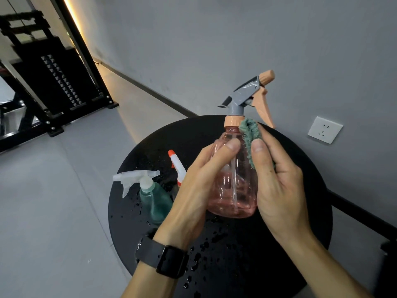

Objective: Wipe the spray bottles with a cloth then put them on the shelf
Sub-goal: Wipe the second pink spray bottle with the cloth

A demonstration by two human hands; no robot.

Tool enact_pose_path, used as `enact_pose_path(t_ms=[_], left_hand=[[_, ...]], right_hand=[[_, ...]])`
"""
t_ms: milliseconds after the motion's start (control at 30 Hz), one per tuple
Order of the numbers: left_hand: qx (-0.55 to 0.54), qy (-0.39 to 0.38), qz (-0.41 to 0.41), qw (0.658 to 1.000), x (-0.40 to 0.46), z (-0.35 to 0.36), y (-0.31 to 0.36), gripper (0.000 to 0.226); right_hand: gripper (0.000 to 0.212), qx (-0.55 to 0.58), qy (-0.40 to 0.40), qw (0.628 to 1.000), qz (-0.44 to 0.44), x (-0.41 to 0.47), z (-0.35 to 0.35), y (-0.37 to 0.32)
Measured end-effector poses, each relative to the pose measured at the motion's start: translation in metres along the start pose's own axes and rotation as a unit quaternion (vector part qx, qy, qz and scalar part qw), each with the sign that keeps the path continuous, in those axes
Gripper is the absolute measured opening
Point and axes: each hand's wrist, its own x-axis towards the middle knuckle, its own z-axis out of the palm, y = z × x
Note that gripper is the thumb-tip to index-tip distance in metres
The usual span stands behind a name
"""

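Pink bottle (233, 179) held upright above round table (279, 244), between both hands. Left hand (193, 190) wrapped round its body, thumb across the front, likely to steady it for wiping. Right hand (279, 179) pinching green cloth (250, 134) against the shoulder, just under the collar, likely rubbing there. Nozzle pointed away from right hand, so trigger stays clear. Three bottles counted: pink one in hand, teal bottle (154, 198) just left of left hand, third bottle (177, 166) with orange tip behind its knuckles, mostly hidden. One cloth. Droplets scattered beneath wrists. Shelf not identifiable.
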Motion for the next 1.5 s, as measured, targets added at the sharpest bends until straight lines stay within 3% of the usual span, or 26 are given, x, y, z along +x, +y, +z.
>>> enact_pose_path(t_ms=[167,267,467,633,733,867,1133,1367,1500], left_hand=[[-0.072,0.070,0.007,0.995,0.003,-0.006,-0.005,0.076],[-0.140,0.080,0.019,0.987,0.008,-0.012,-0.005,0.080],[-0.187,0.082,0.049,0.978,0.011,-0.014,0.000,0.065],[-0.071,0.033,0.041,0.996,0.011,-0.014,-0.006,0.048],[-0.015,0.020,0.009,1.000,0.008,-0.008,-0.006,0.048],[0.022,0.008,-0.012,1.000,0.007,-0.002,-0.006,0.058],[-0.061,0.047,0.019,0.997,0.007,0.001,-0.008,0.046],[-0.175,0.062,0.037,0.982,0.010,-0.008,-0.002,0.069],[-0.185,0.051,0.050,0.980,0.010,-0.006,-0.002,0.063]], right_hand=[[0.039,0.023,-0.030,0.999,0.010,-0.007,0.004,0.002],[0.042,0.027,-0.035,0.999,0.020,-0.012,0.007,0.006],[0.043,0.019,-0.024,0.999,0.029,-0.016,0.009,0.010],[0.043,0.016,-0.007,1.000,0.015,-0.010,0.004,0.005],[0.041,-0.018,0.008,1.000,-0.014,-0.004,0.000,0.001],[0.040,-0.144,0.015,0.985,-0.099,-0.001,-0.001,-0.001],[0.040,-0.198,-0.022,0.968,-0.149,-0.005,0.003,0.002],[0.038,-0.228,-0.065,0.946,-0.221,-0.022,0.009,0.012],[0.036,-0.234,-0.068,0.939,-0.244,-0.023,0.006,0.012]])
